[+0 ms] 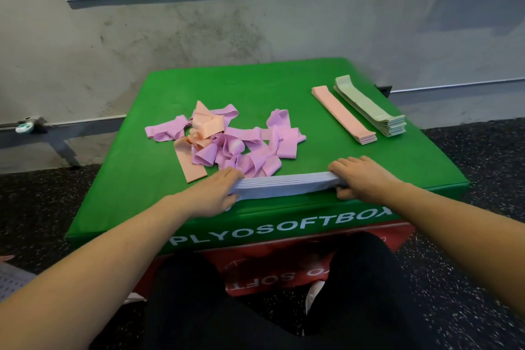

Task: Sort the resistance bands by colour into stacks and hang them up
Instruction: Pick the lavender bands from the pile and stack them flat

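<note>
a stack of bands (284, 186) lies along the near edge of the worktop (170, 88), the left hand (214, 193) at its left end and the right hand (360, 176) at its right end. just behind it, at the middle, sits a loose heap of bands (227, 139). at the far right lie two more stacks side by side, the inner stack (343, 115) left of the outer stack (369, 106). a wall (255, 28) stands behind the worktop.

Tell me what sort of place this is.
Probably a gym: a green soft plyo box printed PLYOSOFTBOX, loose resistance bands on it, speckled rubber flooring.
</note>
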`<state>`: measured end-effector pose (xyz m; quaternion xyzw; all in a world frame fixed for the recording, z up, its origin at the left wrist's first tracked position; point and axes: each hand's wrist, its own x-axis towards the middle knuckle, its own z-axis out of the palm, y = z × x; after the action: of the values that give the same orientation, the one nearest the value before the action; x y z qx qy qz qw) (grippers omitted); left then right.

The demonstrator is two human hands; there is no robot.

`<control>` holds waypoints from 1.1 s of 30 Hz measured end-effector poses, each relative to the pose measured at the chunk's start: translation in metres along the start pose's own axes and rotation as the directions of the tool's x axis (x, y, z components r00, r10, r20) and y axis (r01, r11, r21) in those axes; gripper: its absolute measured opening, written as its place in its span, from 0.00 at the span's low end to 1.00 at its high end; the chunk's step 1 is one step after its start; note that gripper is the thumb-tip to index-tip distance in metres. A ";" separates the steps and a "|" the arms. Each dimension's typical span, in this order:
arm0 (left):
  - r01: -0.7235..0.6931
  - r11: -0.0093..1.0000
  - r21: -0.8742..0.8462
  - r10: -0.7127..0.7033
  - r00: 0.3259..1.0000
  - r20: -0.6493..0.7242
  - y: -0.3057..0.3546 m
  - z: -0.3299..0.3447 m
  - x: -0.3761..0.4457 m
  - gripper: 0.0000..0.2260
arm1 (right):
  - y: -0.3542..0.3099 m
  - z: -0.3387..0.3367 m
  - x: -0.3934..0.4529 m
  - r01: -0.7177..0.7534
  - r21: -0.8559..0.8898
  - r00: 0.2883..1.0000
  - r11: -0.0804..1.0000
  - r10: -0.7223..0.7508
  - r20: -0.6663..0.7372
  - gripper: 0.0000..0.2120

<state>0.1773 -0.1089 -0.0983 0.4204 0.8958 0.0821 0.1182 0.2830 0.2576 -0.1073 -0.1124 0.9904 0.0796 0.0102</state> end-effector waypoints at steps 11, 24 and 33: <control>0.184 0.886 -0.426 -0.225 0.973 -0.045 -0.005 0.005 -0.014 0.12 | 0.005 -0.001 -0.019 -0.068 0.338 0.997 0.939 0.051 0.060 0.13; 0.097 0.726 -0.681 -0.343 0.909 -0.237 0.023 -0.063 0.036 0.18 | 0.010 -0.002 -0.042 -0.156 0.718 0.975 0.679 0.223 0.000 0.13; 0.013 0.703 -0.711 -0.340 0.885 -0.319 0.030 -0.103 0.157 0.19 | 0.028 0.002 -0.035 -0.241 0.957 0.884 0.161 0.443 0.148 0.26</control>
<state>0.0731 0.0263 -0.0151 0.2267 0.8397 0.4879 0.0746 0.3106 0.2923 -0.1042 0.1379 0.8247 -0.5479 -0.0242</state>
